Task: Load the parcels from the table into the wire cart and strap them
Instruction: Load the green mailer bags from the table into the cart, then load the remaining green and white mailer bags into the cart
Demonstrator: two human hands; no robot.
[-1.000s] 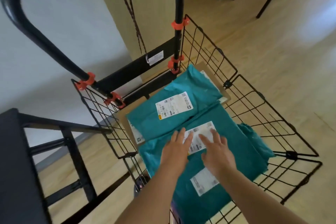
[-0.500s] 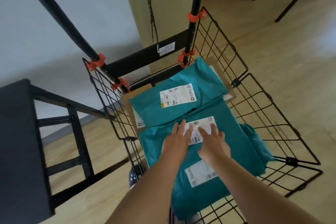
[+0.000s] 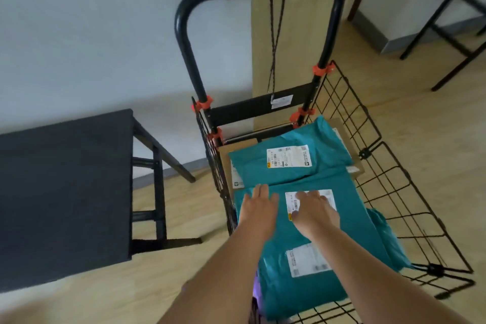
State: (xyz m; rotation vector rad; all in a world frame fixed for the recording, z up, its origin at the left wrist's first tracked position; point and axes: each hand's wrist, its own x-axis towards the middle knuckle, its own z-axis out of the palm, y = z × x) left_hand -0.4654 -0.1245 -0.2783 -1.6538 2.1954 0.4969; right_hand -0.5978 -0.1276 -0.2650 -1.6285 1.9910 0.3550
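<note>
Both hands lie flat with fingers straight, grasping nothing: the left hand point(image 3: 259, 208) presses bare teal plastic and the right hand point(image 3: 314, 210) covers part of a white label, both on the near teal mailer point(image 3: 352, 205). This mailer sits on top of the load, its long axis running from the person's end of the cart toward the handle. It shows two white labels; I cannot tell whether a second bag lies folded under its near end. Just beyond the fingertips lies the far teal mailer point(image 3: 289, 139), one label up, its long axis crosswise, rising slightly to the right. A third teal mailer point(image 3: 386, 239) pokes out at the right beneath the near one. One cardboard box point(image 3: 236, 151) shows under them. All rest inside the black wire cart point(image 3: 394, 166), whose handle point(image 3: 189, 34) carries four orange clips and one hanging cord point(image 3: 274, 34). One dark table point(image 3: 65, 192) stands to the left.
</note>
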